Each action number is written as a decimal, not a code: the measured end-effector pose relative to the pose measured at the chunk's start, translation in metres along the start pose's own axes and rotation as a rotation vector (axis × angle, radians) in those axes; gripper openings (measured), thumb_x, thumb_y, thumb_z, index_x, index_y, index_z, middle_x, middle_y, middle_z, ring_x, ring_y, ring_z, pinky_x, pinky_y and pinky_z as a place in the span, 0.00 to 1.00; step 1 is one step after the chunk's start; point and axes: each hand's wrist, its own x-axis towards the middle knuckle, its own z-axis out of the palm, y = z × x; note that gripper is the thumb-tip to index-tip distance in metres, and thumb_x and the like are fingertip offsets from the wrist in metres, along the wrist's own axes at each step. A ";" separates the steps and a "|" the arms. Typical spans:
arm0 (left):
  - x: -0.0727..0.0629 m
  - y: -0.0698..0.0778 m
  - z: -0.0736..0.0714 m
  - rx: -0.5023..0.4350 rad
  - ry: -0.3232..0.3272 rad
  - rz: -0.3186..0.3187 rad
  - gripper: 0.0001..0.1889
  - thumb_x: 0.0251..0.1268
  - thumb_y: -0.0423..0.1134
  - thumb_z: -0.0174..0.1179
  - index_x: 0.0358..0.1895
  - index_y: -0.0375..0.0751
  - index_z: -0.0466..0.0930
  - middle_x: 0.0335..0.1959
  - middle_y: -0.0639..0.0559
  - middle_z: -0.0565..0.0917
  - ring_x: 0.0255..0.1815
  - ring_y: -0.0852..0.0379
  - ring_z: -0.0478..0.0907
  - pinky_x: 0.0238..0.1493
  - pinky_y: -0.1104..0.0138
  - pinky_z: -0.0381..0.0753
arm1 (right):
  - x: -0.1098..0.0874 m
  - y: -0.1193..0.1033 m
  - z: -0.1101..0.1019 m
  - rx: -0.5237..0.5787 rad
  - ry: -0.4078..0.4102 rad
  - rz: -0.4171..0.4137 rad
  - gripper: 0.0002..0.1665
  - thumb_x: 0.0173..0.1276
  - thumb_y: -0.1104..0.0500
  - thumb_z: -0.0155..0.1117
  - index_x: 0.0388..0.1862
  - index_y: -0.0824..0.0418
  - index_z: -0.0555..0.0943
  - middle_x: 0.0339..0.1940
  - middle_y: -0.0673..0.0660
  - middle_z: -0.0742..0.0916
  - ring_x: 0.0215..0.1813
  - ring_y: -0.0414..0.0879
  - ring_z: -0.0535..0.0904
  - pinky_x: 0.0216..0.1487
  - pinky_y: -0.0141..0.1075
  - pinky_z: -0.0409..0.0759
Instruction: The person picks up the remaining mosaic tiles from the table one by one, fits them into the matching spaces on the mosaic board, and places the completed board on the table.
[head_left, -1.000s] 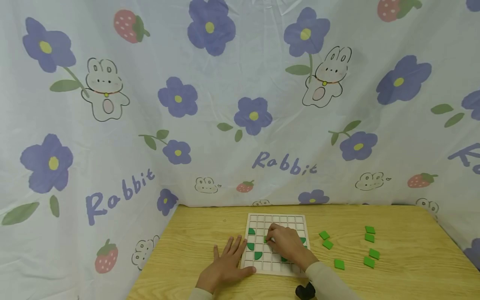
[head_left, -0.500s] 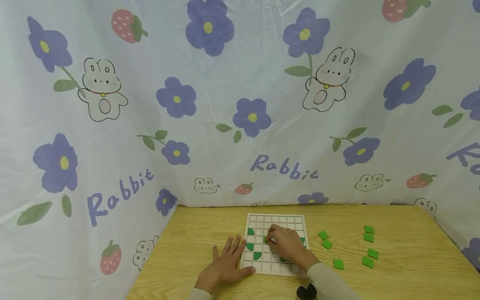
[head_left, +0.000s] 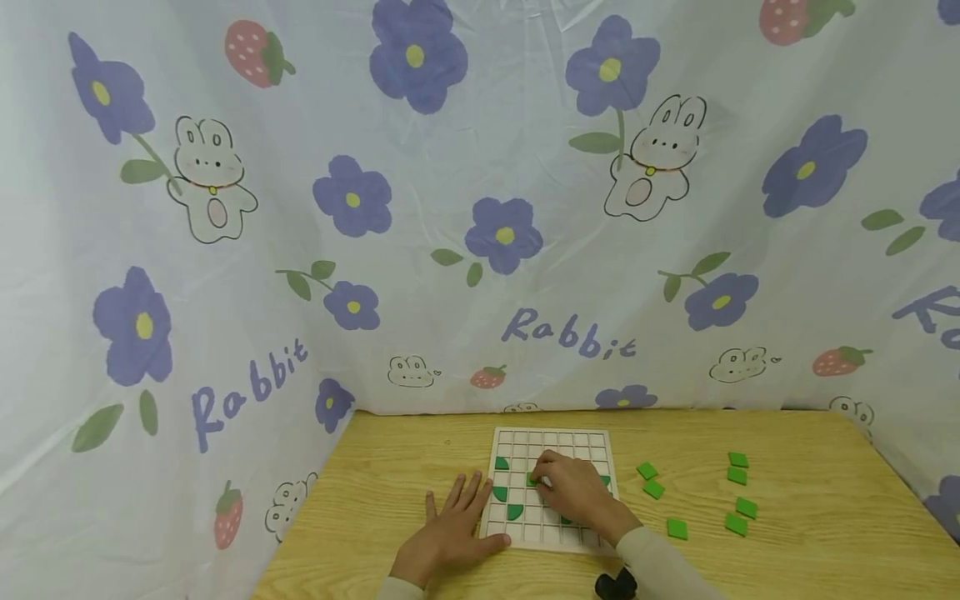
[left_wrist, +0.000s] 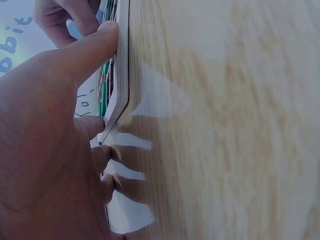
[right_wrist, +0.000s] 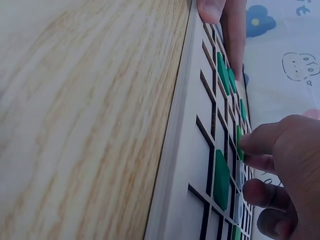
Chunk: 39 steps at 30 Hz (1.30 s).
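Note:
A white grid board (head_left: 540,533) lies on the wooden table, with dark green quarter-round pieces (head_left: 514,512) in some of its squares. My right hand (head_left: 573,487) is over the middle of the board, thumb and fingers pinching a light green square tile (right_wrist: 239,135) set in a grid square. The curled fingers partly hide that tile in the head view. My left hand (head_left: 450,533) rests at the board's left side, fingers spread. Its thumb (left_wrist: 107,35) presses on the near edge, as the left wrist view shows, and the other fingertips touch the left edge.
Several loose light green square tiles (head_left: 677,529) lie on the table to the right of the board. A black object (head_left: 615,583) shows beside the right sleeve. Behind the table (head_left: 390,450) hangs a white cloth (head_left: 420,333) with rabbits and flowers.
The right hand stays at the same tile with only a slight shift of its fingers. The left hand, board and loose tiles keep their places; the head view has shifted a little.

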 end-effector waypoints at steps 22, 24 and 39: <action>0.002 0.001 -0.001 -0.007 -0.004 -0.012 0.53 0.71 0.74 0.56 0.89 0.51 0.48 0.91 0.46 0.46 0.91 0.37 0.39 0.76 0.20 0.31 | -0.015 0.013 -0.016 -0.008 0.138 0.031 0.03 0.69 0.58 0.77 0.39 0.50 0.90 0.38 0.42 0.86 0.36 0.35 0.84 0.30 0.29 0.79; 0.002 0.001 -0.001 -0.008 -0.001 -0.009 0.53 0.71 0.74 0.56 0.89 0.50 0.49 0.91 0.46 0.47 0.91 0.37 0.39 0.76 0.20 0.31 | -0.017 0.015 -0.018 -0.007 0.154 0.028 0.03 0.69 0.59 0.78 0.39 0.51 0.90 0.37 0.43 0.86 0.35 0.36 0.84 0.28 0.28 0.77; 0.000 0.001 0.000 -0.009 0.011 0.010 0.52 0.72 0.73 0.56 0.89 0.49 0.49 0.91 0.44 0.47 0.91 0.35 0.40 0.75 0.19 0.32 | -0.037 0.036 -0.037 0.026 0.267 0.009 0.08 0.65 0.66 0.78 0.37 0.55 0.88 0.34 0.45 0.85 0.29 0.33 0.77 0.25 0.26 0.71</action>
